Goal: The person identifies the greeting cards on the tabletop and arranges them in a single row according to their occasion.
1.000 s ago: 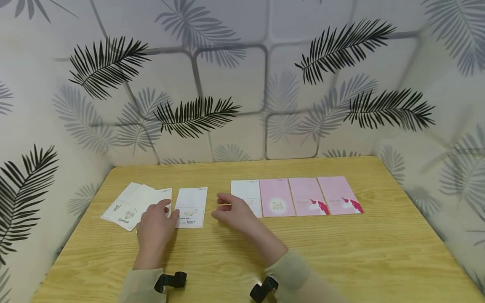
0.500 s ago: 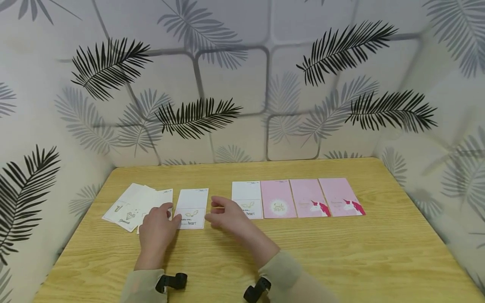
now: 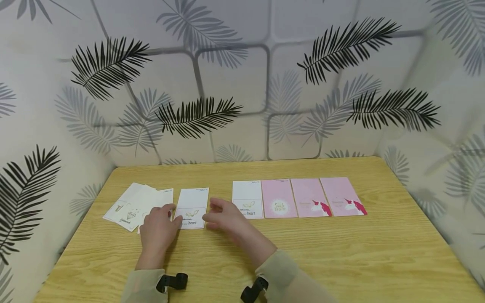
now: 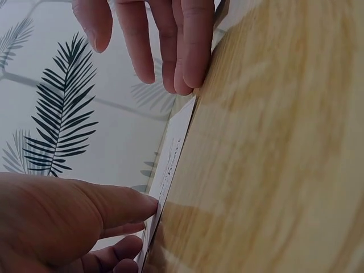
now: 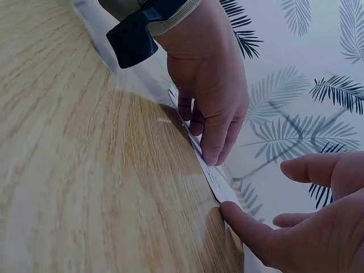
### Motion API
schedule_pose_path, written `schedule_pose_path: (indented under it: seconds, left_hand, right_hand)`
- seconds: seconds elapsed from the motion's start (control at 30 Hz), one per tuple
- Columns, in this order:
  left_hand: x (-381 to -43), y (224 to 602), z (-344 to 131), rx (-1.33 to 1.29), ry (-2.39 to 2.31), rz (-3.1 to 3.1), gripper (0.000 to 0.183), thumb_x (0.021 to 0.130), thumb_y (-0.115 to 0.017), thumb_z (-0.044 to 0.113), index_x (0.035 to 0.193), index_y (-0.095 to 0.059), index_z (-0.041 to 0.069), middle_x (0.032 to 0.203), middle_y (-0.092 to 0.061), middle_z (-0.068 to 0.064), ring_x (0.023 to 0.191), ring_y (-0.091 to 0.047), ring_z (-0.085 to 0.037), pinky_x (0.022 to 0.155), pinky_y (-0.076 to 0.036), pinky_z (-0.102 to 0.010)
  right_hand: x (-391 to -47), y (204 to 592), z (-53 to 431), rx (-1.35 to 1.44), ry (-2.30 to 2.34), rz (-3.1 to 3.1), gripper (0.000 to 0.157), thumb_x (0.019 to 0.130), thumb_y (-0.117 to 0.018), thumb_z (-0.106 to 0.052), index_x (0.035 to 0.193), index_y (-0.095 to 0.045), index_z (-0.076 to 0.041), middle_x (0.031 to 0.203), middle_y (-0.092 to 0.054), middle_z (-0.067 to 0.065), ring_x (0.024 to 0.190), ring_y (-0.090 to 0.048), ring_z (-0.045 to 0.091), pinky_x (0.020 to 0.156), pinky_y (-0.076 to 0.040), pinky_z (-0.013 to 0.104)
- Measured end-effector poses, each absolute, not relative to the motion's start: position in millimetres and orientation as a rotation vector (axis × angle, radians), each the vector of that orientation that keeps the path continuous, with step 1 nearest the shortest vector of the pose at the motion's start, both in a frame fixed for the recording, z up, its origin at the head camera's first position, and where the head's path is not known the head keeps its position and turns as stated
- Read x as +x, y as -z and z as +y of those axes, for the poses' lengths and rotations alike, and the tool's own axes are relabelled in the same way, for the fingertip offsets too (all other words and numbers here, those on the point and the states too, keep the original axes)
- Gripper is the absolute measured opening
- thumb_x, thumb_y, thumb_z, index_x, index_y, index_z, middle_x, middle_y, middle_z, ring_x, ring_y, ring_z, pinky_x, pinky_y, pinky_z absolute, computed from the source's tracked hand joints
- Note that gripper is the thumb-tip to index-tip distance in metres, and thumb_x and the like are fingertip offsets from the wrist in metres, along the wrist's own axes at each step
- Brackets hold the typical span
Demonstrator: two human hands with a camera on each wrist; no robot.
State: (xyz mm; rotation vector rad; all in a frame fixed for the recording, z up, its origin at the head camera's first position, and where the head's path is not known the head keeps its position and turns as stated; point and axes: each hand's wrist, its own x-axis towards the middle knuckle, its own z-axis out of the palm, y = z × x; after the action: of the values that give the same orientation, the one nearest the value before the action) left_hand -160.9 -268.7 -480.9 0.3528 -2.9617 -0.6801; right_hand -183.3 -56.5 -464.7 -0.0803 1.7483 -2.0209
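Observation:
A white card (image 3: 192, 208) with gold wings and the word "heart" lies flat on the table between my hands. My left hand (image 3: 158, 229) touches its left edge with the thumb (image 4: 133, 206), as the left wrist view shows. The other left fingers rest over a small group of white cards (image 3: 130, 206), partly covering one. My right hand (image 3: 227, 214) is at the card's right edge, one fingertip (image 5: 230, 211) touching its corner in the right wrist view. Neither hand pinches the card.
To the right stands a row on the wooden table (image 3: 341, 252): a matching white wings card (image 3: 247, 200), a pink card (image 3: 279, 198) with a white burst, and two pink unicorn cards (image 3: 310, 198). A leaf-patterned wall covering (image 3: 242, 143) rises behind the table.
My right hand has moved left to the edge of the wings card, uncovering the matching card behind it. My left hand has stayed nearly in place.

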Motion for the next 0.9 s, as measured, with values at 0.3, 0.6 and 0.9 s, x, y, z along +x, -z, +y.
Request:
schedule_pose_path:
  seconds: [0.3,0.6,0.9]
  left_hand:
    - [-161.9,481.9,-268.9,0.377,0.705,-2.982,0.049,0.102,-0.076,0.023,0.145,-0.068,0.002,0.118,-0.069,-0.021,0.109,-0.063,-0.048,0.088,-0.049,-0.067]
    - [-161.7,479.2,-267.9,0.379,0.722,-2.985,0.048,0.102,-0.076,0.023,0.145,-0.068,0.002,0.117,-0.069,-0.021,0.108,-0.063,-0.048,0.088,-0.048,-0.067]
    - [-161.3,478.0,-268.6,0.376,0.720,-2.987,0.048,0.102,-0.076,0.024,0.145,-0.068,0.003,0.118,-0.069,-0.021,0.110,-0.064,-0.048,0.090,-0.049,-0.068]
  right_hand:
    - [-182.9,464.3,-62.5,-0.008,2.065,1.678,0.072,0.097,-0.072,0.007,0.163,-0.042,0.011,0.167,-0.039,0.033,0.143,-0.055,0.041,0.102,-0.060,0.047]
    - [-181.2,462.6,-64.4,0.013,2.094,1.678,0.070,0.096,-0.071,0.009,0.162,-0.045,0.010,0.167,-0.039,0.033,0.142,-0.055,0.041,0.101,-0.060,0.047]
    - [-182.6,469.9,-66.9,0.013,2.129,1.646,0.067,0.096,-0.070,0.011,0.159,-0.048,0.011,0.161,-0.048,0.031,0.121,-0.066,0.031,0.101,-0.061,0.045]
